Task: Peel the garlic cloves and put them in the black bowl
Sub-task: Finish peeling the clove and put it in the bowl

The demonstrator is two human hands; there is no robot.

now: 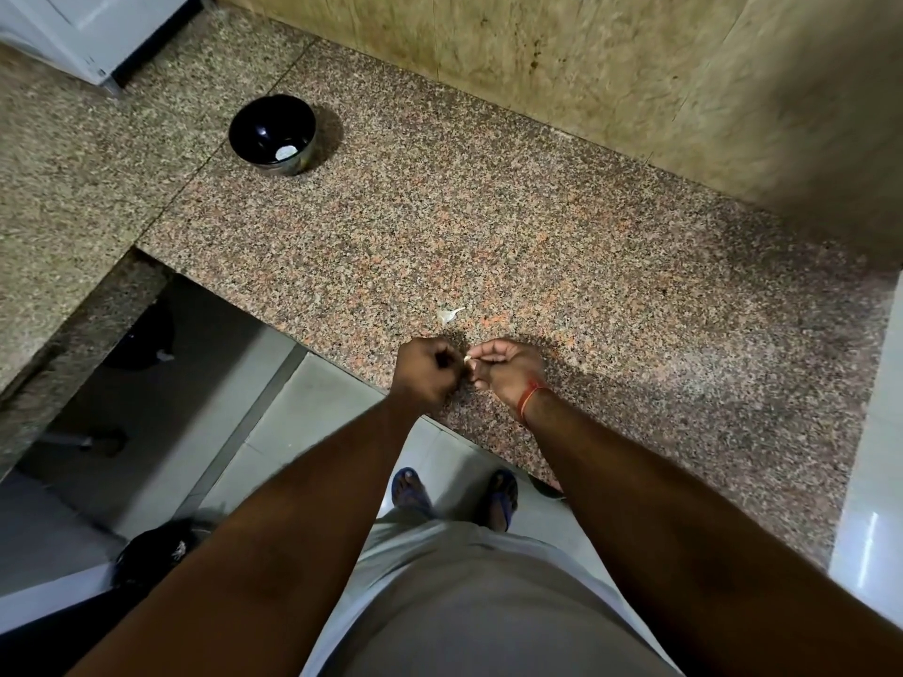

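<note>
Head view: a clove [468, 357] is pinched between left hand [426, 371] and right hand [508, 371]; light, slippery, best gripped at its ends.

We count one round black bowl [272, 134] near the far left corner of the speckled pink-and-grey granite countertop [537, 227], with one pale peeled garlic clove [286, 152] inside it. One small white scrap of garlic skin [449, 315] lies near the countertop's front edge. One small whitish garlic clove [468, 358] sits between our two hands, left hand [426, 371] and right hand [508, 368]. Two blue sandals [413, 491] show on the floor below.
</note>
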